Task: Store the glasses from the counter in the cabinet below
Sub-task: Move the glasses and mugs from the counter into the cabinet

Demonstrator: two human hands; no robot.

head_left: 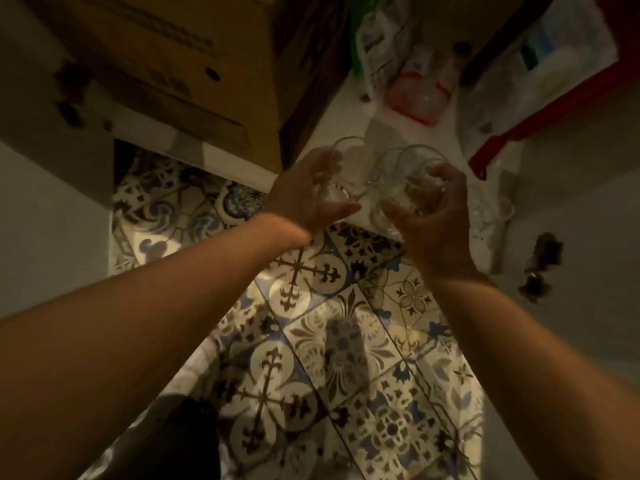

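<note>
Glasses are filling both our hands at the mouth of the low cabinet. Our left hand [304,195] is wrapping its grip around one clear glass [337,174], whose rim is showing above the fingers and whose base is sitting against the palm. Our right hand [431,220] is closing its grip on what looks like two or more clear glasses [407,174] bunched together; blur and overlapping rims are keeping us from counting them. Both sets are hovering just over the front edge of the white cabinet shelf [349,112], and we cannot tell whether any glass is touching it.

Just to the right of our right hand, more clear glassware [491,209] is standing on the shelf, too faint to make out in detail. Deeper in the cabinet, a clear jar with a red label [419,95] is sitting behind the glasses we are holding, and a clear plastic bag with green print [377,39] is lying beyond it. A red-edged tray or lid holding pale packets [540,91] is angling across the right side of the shelf.

A large cardboard box [187,64] is occupying the left part of the cabinet, well apart from our left hand. White cabinet doors are standing open on either side, the right one [588,202] carrying a dark ornate handle [543,265]. Below our forearms, the patterned tile floor [311,341] is spreading out in blue, brown and cream.
</note>
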